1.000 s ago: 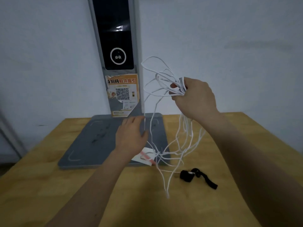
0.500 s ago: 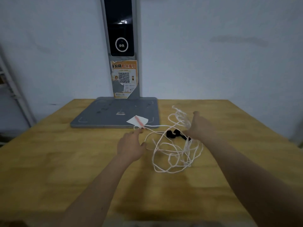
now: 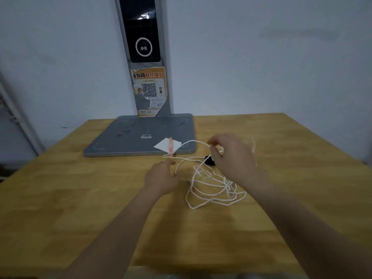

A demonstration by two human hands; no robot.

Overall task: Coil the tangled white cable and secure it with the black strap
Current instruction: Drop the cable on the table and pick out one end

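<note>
the white cable (image 3: 213, 190) lies in a loose tangle on the wooden bench (image 3: 80, 198), right of centre, with one strand rising to the right hand (image 3: 231, 158). the right hand's fingers (image 3: 213, 140) are curled and pinch that strand above the heap. the black strap (image 3: 208, 159) sits on the bench just behind the tangle, partly hidden by the right hand. the left hand (image 3: 161, 178) rests to the left of the cable; its fingers point toward a strand, but i cannot tell whether they grip it. farther off, a white paper slip (image 3: 165, 146) with a pink pen (image 3: 171, 148) lies on a grey scanner base (image 3: 130, 137).
</note>
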